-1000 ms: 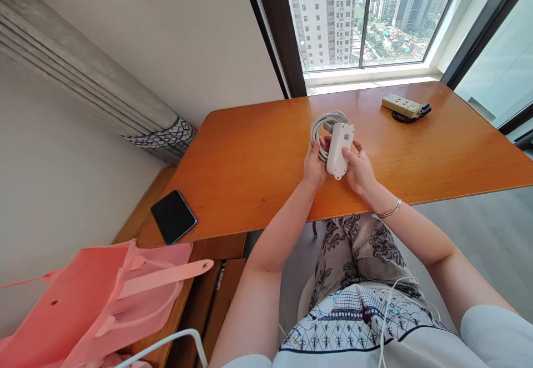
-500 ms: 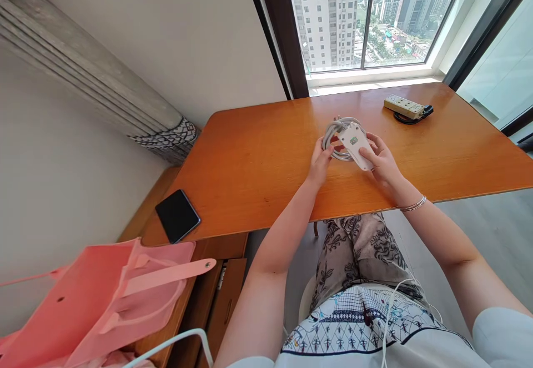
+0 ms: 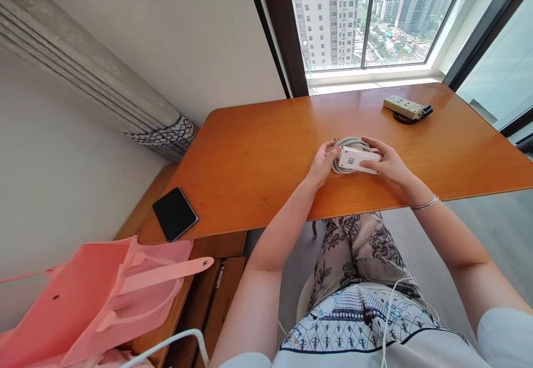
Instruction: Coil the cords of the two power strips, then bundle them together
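Between my two hands is a white power strip (image 3: 353, 159) with its grey cord (image 3: 352, 141) coiled around it. My left hand (image 3: 323, 164) grips the left end and the coil, thumb on top. My right hand (image 3: 387, 162) holds the right end, its thumb on the white face and fingers along the far side. The strip is low over the wooden table (image 3: 250, 162), near its front edge; whether it touches the wood I cannot tell. A small square code shows on the upturned face.
At the table's back right lies a beige power strip (image 3: 403, 106) with a black cord. A dark tablet or phone (image 3: 175, 213) rests at the left corner. An open pink bag (image 3: 100, 290) stands lower left. A window (image 3: 366, 18) is behind the table.
Both hands have lowered the white power strip towards the table and turned it from a slant to nearly level. The coiled cord has come down with it.
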A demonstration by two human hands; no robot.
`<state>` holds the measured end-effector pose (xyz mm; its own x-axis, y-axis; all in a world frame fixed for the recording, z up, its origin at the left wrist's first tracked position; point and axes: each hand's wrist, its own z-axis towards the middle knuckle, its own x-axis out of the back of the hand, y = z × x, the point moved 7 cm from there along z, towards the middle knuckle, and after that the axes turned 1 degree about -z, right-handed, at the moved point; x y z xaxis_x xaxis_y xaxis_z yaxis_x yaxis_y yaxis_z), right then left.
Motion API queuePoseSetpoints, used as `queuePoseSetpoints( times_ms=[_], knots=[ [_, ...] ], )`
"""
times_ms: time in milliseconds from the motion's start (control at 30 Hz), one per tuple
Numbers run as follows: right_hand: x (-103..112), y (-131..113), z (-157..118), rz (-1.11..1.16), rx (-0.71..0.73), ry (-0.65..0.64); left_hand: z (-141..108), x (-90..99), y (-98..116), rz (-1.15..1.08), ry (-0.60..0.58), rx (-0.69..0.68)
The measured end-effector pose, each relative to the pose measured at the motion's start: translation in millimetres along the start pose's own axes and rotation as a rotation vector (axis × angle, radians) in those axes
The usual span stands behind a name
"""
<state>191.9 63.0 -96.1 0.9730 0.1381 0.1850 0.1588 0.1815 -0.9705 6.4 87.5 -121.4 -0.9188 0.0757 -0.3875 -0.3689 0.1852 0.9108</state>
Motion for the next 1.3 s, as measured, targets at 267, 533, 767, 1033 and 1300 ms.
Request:
queuePoseSetpoints(
  times_ms=[267,533,767,1033,1300],
  knots=[
    [-4,14,8,-0.013,0.013,-0.016,3,5.0,-3,-0.065,0.031,-0.047],
    [-8,18,9,0.083,-0.046,0.001,6,6.8,-4,-0.047,0.068,-0.088],
    [-18,27,-2,0.53,-0.263,-0.008,9,12.3,-8,-0.108,0.173,-0.095],
    [-13,34,-6,0.639,-0.306,0.167,6,8.9,-7,-0.017,0.149,-0.041],
    [84,50,-12,0.423,-0.238,0.569,2,-2.7,-15,0.323,-0.097,0.061]
  ],
)
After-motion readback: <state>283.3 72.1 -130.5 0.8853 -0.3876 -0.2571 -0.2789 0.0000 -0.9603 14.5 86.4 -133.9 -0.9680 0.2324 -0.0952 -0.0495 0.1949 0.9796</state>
